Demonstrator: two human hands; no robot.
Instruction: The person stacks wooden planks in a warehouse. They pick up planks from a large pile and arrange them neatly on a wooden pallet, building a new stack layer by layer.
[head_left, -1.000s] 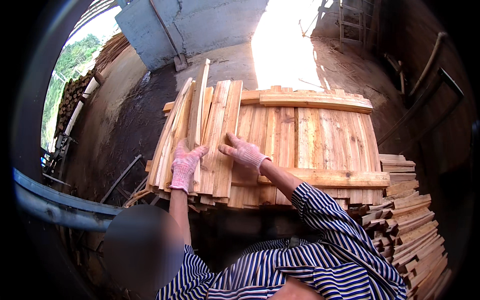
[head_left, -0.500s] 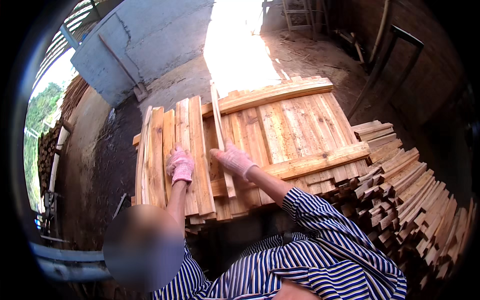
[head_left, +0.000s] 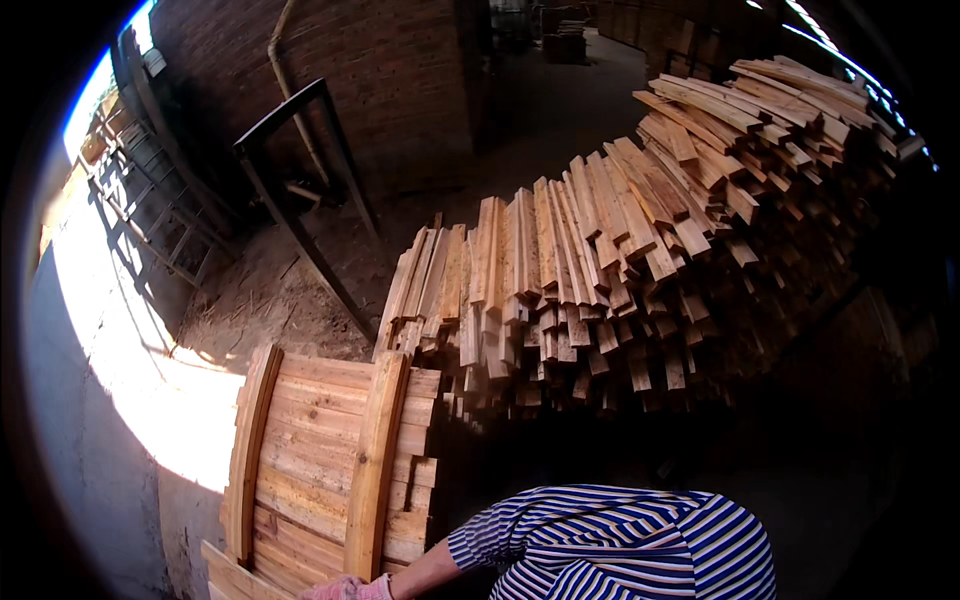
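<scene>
My right hand (head_left: 352, 588), in a pink knit glove, shows only in part at the lower edge. It lies over the near end of a stack of wooden boards (head_left: 310, 430), and its fingers are cut off by the frame. Two wooden battens, a far one (head_left: 255, 450) and a near one (head_left: 377, 460), lie across these boards. Beside the hand, at the bottom left, a loose board (head_left: 238, 577) sits at a slant. My left hand is out of the picture.
A long pile of sawn wooden slats (head_left: 580, 250) curves from the stack toward the upper right. Behind it stands a dark metal frame (head_left: 290, 185) near a brick wall (head_left: 400, 80). A ladder (head_left: 150, 215) leans at the far left, beside a strip of bright sunlight.
The view has swung to the right, bringing the slat pile to the middle. Both hands were over the boards, the right one holding a thin slat; now only part of the right hand shows.
</scene>
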